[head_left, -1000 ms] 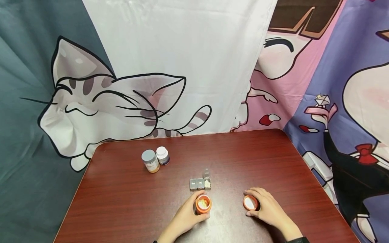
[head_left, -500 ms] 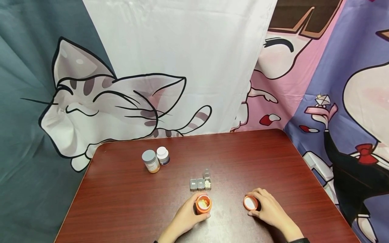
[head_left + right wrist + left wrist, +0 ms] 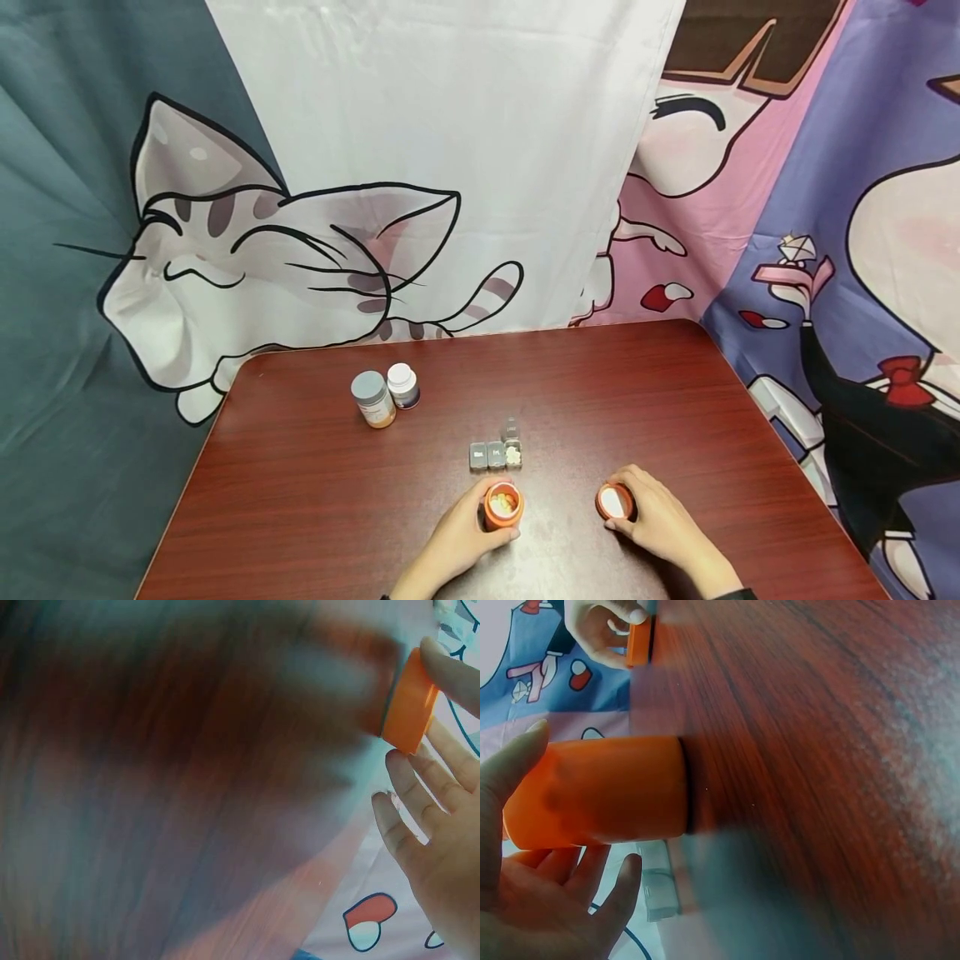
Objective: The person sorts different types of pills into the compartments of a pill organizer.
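Observation:
An uncapped orange pill bottle (image 3: 503,518) stands upright on the table with yellowish pills (image 3: 502,502) inside. My left hand (image 3: 459,531) grips its side between thumb and fingers; the left wrist view shows the bottle's base (image 3: 671,787) at the tabletop. To the right, my right hand (image 3: 662,518) holds the orange bottle cap (image 3: 410,701) by its rim, its white inside facing up, at or very near the table surface. Just beyond the bottle sits a small grey pill organizer (image 3: 487,456). Its right compartment has the lid up and holds white pills (image 3: 513,456).
A grey-lidded bottle (image 3: 372,400) and a white-capped bottle (image 3: 403,386) stand close together at the back left of the brown table (image 3: 315,500). Behind the table hangs a cartoon-printed curtain (image 3: 480,100).
My right hand has shifted very slightly left with the cap. The left hand and the pill bottle have stayed in place.

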{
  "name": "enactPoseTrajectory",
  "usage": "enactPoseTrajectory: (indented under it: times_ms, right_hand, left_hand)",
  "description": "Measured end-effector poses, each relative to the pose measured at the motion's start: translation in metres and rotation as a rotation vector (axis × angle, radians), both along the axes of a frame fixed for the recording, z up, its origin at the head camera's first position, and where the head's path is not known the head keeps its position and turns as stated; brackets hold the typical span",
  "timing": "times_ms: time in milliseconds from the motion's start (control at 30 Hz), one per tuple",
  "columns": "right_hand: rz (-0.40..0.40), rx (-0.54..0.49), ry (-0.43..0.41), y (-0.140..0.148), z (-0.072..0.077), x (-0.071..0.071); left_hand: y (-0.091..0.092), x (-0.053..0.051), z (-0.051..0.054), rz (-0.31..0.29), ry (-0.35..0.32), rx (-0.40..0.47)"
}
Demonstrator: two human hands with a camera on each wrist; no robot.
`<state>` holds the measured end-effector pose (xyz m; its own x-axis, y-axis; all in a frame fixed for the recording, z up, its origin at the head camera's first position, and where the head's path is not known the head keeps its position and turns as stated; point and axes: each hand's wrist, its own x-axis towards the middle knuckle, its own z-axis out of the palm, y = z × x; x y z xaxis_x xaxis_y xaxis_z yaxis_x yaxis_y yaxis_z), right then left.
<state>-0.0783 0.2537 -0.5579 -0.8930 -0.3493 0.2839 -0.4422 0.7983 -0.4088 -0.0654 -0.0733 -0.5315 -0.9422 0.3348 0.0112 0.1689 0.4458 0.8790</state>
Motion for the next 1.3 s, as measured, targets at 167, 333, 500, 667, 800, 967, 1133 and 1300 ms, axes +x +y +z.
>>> enactPoseTrajectory:
  times_ms: [167, 333, 500, 667, 800, 967, 1133, 1300]
  right_hand:
    - [-0.030, -0.018, -0.033, -0.017, 0.002, 0.002]
    - [0.003, -0.022, -0.037, -0.035, 0.007, 0.002]
    - [0.058, -0.038, -0.014, -0.056, 0.013, 0.003]
    - [0.074, -0.092, -0.028, -0.074, 0.019, 0.006]
    - [0.026, -0.142, -0.017, -0.085, 0.024, 0.006]
    - [-0.008, -0.317, 0.089, -0.099, 0.026, 0.003]
    - [0.049, -0.545, 0.173, -0.113, 0.029, 0.003]
    - [0.058, -0.649, 0.193, -0.127, 0.046, 0.009]
  left_hand:
    - [0.000, 0.000, -0.002, 0.007, 0.006, -0.016]
    - [-0.001, 0.000, -0.002, 0.009, -0.010, -0.025]
    - [-0.001, 0.000, 0.000, 0.003, -0.004, -0.035]
    - [-0.002, 0.001, 0.002, -0.011, 0.009, -0.038]
    - [-0.002, 0.000, 0.002, -0.023, 0.018, -0.043]
    - [-0.002, 0.000, 0.000, -0.020, 0.016, -0.060]
    - [-0.001, 0.000, -0.002, -0.006, 0.020, -0.060]
    - [0.000, 0.001, -0.003, 0.000, 0.038, -0.045]
